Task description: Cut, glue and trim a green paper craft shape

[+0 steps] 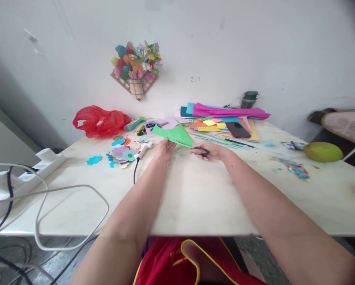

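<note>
Head view shows both hands above a pale table (201, 198). The left hand (165, 148) pinches the near edge of a green paper (176, 134), which is held just in front of the two hands, tilted, its curved side facing the wall (225, 47). The right hand (212, 151) is curled around the dark handles of the scissors (201, 151), whose blades seem to lie along the sheet's near edge; blur makes it hard to say how far apart they are.

The blades point towards the left fingers, so a long snip could nick a fingertip if that hand does not shift clear. The sheet looks thin and is gripped at one edge only; should it sag or twist, the cut could wander or the paper crease.

Just beside the left wrist lies a glue gun (144, 149) (whether it is hot, I cannot tell). A sideways sweep of that forearm could knock it or catch its black cord (134, 173), and perhaps scatter the paper flowers (121, 154) next to it.
</note>
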Available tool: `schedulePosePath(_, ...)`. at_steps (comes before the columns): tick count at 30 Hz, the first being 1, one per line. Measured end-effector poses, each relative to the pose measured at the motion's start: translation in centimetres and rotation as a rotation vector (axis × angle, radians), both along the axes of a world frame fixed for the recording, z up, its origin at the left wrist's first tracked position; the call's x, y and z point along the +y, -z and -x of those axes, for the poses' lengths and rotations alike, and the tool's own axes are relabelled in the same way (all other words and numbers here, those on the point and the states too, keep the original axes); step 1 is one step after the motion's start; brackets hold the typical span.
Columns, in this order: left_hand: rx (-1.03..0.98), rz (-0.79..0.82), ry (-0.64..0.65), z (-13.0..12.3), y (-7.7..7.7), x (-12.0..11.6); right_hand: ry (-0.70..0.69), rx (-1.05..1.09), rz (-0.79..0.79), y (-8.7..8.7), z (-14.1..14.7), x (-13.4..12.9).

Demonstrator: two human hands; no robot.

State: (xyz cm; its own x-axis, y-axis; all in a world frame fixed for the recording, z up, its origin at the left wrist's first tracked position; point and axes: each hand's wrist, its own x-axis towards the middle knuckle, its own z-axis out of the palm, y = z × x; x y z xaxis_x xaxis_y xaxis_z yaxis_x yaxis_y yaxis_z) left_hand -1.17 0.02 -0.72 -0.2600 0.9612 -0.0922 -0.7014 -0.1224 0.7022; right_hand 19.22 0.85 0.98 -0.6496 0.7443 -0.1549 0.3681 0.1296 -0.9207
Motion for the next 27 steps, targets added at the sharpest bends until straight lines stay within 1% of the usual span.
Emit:
schedulePosePath(7, 0.008, 0.030, -0.017, 0.13, -0.47, -0.41, -0.001, 0.005, 0.037, -0.47, -0.03, -0.39)
schedulePosePath(16, 0.040, -0.018, 0.036, -0.40, 0.14, -0.04, 0.029, -0.008, 0.006, -0.46, 0.25, -0.54)
schedulePosePath(23, 0.043, 0.005, 0.028, -0.59, 0.39, 0.23, 0.039, -0.001, 0.006, -0.13, 0.32, -0.25)
schedulePosePath(27, 0.045, -0.005, 0.027, -0.59, 0.47, 0.27, 0.031, 0.008, -0.021, -0.07, 0.39, -0.33)
